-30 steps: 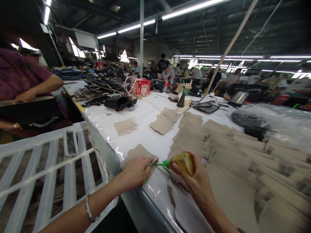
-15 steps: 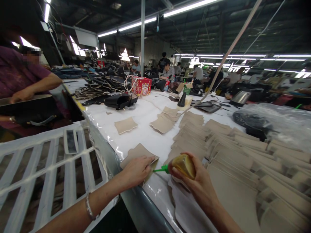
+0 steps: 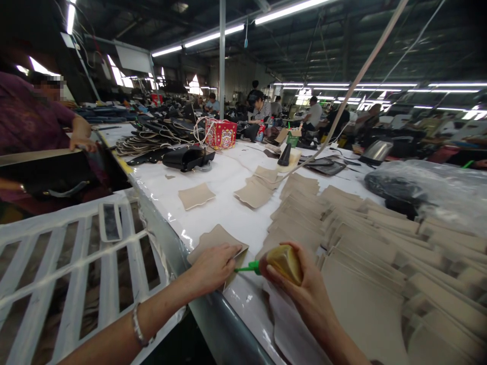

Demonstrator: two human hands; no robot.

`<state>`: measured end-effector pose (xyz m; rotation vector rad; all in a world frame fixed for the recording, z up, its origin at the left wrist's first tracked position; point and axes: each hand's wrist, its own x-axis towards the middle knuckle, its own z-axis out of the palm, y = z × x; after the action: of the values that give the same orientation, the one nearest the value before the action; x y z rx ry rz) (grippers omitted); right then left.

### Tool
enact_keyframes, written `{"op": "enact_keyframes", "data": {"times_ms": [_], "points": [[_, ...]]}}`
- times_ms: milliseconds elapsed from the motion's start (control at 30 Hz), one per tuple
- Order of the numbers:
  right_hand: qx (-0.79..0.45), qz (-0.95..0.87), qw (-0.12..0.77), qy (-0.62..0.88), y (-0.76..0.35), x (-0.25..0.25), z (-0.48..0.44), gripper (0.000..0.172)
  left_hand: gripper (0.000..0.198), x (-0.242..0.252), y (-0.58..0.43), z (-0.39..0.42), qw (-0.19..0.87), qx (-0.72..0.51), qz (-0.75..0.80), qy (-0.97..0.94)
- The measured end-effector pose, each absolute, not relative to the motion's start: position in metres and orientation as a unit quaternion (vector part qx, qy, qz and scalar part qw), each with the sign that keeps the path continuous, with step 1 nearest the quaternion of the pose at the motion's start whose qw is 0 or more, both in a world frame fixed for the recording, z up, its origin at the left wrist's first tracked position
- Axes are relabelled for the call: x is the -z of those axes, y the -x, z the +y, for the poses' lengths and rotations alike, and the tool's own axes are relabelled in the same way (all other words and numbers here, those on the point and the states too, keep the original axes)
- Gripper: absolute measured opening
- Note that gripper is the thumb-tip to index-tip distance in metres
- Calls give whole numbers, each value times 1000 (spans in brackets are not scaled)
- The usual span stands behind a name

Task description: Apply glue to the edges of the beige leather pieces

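A squeeze bottle [image 3: 288, 264] of amber liquid with a thin green nozzle [image 3: 248, 267] lies in my right hand [image 3: 310, 281], its fingers wrapped round the body. The bottle is tilted nearly level, and its tip points left at the edge of a beige sheet-like piece [image 3: 215, 240], perhaps leather. My left hand [image 3: 215, 266] grips that piece near its right corner, where one layer is lifted over another. Whether the tip touches the piece, I cannot tell. Under my right hand lies a pale sheet [image 3: 291, 319].
Overlapping stacks of beige pieces [image 3: 365, 284] cover the table's right side. Loose beige pieces [image 3: 197, 196] lie farther back, near a black case [image 3: 187, 158] and a red patterned box [image 3: 220, 134]. A white slatted rack [image 3: 49, 274] stands left, with a co-worker [image 3: 30, 116] behind it.
My right hand and the bottle have shifted slightly left, with the nozzle tip along the piece's edge. My left hand stays almost still. The co-worker's hand at the left has moved right.
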<state>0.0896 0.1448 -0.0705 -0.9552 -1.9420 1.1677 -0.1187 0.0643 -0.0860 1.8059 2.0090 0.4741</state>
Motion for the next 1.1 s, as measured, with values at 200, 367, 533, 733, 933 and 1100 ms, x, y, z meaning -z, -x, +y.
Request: {"op": "enact_keyframes", "data": {"times_ms": [200, 367, 533, 733, 933, 1100], "points": [[-667, -570, 333, 345, -92, 66, 139, 45, 46, 84, 122, 63, 219, -209, 708, -638], [-779, -382, 353, 350, -114, 65, 150, 42, 42, 85, 138, 61, 187, -240, 770, -561], [-825, -173, 403, 355, -134, 60, 148, 42, 49, 91, 165, 66, 119, -159, 866, -458], [-819, -48, 451, 351, -143, 38, 144, 56, 44, 83, 175, 77, 176, -150, 865, -445], [-821, 4, 467, 330, -161, 46, 152, 59, 35, 57, 185, 67, 372, -295, 774, -419], [-814, -27, 479, 328, -168, 54, 158, 57, 51, 3, 207, 59, 443, -488, 690, -300]]}}
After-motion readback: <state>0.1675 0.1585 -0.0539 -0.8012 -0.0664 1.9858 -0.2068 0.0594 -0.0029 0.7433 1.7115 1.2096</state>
